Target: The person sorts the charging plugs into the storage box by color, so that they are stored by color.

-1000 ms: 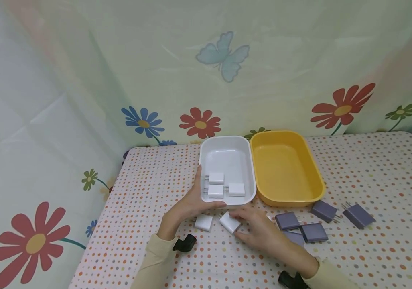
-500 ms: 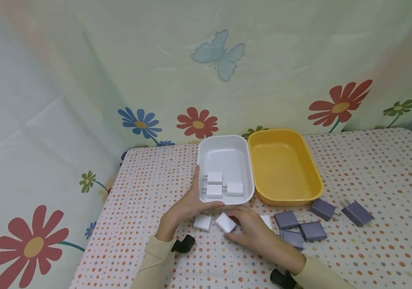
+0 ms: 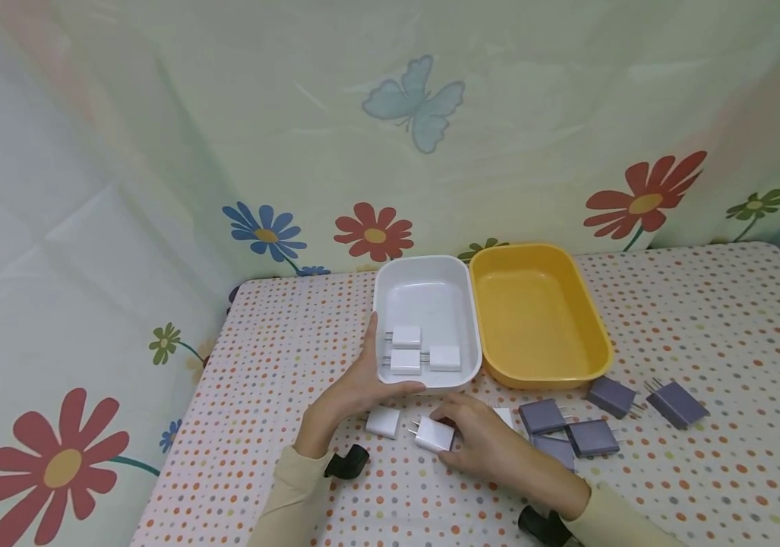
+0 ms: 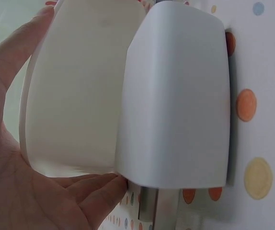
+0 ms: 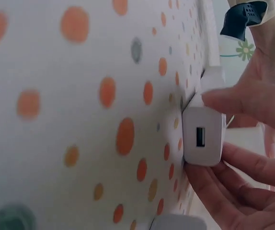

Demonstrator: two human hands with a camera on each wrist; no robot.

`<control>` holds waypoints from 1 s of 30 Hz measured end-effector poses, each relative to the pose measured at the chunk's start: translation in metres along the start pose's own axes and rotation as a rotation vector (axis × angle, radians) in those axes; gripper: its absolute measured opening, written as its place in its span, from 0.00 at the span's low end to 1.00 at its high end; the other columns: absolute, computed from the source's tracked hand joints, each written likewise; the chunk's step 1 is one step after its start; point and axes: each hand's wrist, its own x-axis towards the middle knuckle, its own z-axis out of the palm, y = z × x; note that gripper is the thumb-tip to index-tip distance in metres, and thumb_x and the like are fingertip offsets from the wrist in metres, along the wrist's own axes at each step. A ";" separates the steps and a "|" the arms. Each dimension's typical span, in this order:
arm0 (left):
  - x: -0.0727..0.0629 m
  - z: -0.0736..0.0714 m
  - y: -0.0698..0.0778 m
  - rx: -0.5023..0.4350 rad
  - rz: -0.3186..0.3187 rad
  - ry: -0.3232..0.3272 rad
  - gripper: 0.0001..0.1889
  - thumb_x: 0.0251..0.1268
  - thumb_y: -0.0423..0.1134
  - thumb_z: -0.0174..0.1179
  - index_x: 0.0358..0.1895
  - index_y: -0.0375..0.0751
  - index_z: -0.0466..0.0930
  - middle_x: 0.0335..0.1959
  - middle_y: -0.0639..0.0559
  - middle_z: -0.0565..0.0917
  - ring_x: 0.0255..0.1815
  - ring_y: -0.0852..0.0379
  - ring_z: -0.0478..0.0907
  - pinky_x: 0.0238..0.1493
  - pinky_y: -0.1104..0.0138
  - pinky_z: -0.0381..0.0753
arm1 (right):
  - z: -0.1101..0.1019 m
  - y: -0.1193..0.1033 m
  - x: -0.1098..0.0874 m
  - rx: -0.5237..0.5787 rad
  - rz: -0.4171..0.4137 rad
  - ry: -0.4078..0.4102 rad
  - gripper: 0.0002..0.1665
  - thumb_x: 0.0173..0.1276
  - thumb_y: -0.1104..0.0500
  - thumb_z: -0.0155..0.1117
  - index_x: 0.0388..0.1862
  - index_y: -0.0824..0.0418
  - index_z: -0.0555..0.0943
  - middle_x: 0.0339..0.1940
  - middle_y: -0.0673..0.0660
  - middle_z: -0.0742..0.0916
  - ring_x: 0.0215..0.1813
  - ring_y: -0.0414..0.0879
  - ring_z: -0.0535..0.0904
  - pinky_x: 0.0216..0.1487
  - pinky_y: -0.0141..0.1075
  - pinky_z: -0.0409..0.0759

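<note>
My right hand (image 3: 485,437) pinches a white USB charger (image 3: 434,434) low over the tablecloth, its prongs facing left. Its USB port side (image 5: 203,151) faces the right wrist view, thumb on one side and fingers on the other. My left hand (image 3: 354,391) spans the near left corner of a white tray (image 3: 431,304), thumb along the front wall and fingers straight along the left side. Several white chargers (image 3: 406,361) lie inside this tray. Another white charger (image 3: 383,422) rests on the cloth by my left wrist, large in the left wrist view.
A yellow tray (image 3: 536,319) stands against the white one, on its right. Several purple-grey chargers (image 3: 592,438) lie in front of it. Behind my right hand, a white charger (image 3: 504,416) is partly hidden. A printed curtain (image 3: 533,114) hangs behind the table.
In my right hand, the white charger has turned so its prongs show at the left, and it has shifted slightly right since half a second ago. My left hand stays on the tray.
</note>
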 end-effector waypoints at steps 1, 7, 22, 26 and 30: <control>0.000 0.000 0.000 0.003 -0.003 0.000 0.74 0.57 0.50 0.80 0.84 0.54 0.18 0.86 0.46 0.49 0.83 0.42 0.53 0.78 0.41 0.55 | 0.000 0.000 0.000 0.004 -0.001 -0.006 0.25 0.48 0.66 0.86 0.47 0.65 0.88 0.51 0.58 0.86 0.52 0.52 0.81 0.50 0.48 0.82; 0.000 -0.001 0.000 -0.006 0.012 -0.010 0.73 0.58 0.49 0.80 0.84 0.54 0.18 0.86 0.46 0.49 0.83 0.43 0.53 0.78 0.41 0.55 | 0.000 0.000 0.000 0.020 -0.023 -0.039 0.28 0.51 0.65 0.86 0.51 0.66 0.86 0.58 0.64 0.84 0.54 0.54 0.81 0.49 0.47 0.83; 0.001 -0.002 0.001 -0.001 0.021 -0.005 0.73 0.58 0.48 0.80 0.84 0.56 0.19 0.86 0.47 0.49 0.83 0.43 0.54 0.78 0.40 0.55 | 0.000 0.004 0.004 0.022 -0.065 -0.027 0.27 0.49 0.65 0.87 0.49 0.66 0.87 0.45 0.53 0.85 0.44 0.42 0.78 0.43 0.36 0.80; 0.001 -0.002 0.001 -0.010 0.029 -0.006 0.73 0.58 0.48 0.80 0.84 0.56 0.19 0.86 0.47 0.49 0.83 0.43 0.54 0.78 0.40 0.55 | 0.000 0.006 0.005 0.050 -0.085 -0.036 0.26 0.48 0.66 0.87 0.47 0.65 0.87 0.42 0.51 0.85 0.41 0.40 0.77 0.40 0.34 0.79; -0.002 -0.001 -0.001 -0.001 0.007 -0.001 0.74 0.57 0.50 0.80 0.84 0.55 0.19 0.86 0.47 0.48 0.83 0.43 0.52 0.78 0.41 0.55 | -0.001 0.007 0.003 0.101 -0.098 -0.079 0.23 0.48 0.67 0.86 0.45 0.63 0.87 0.40 0.49 0.84 0.40 0.38 0.76 0.39 0.33 0.78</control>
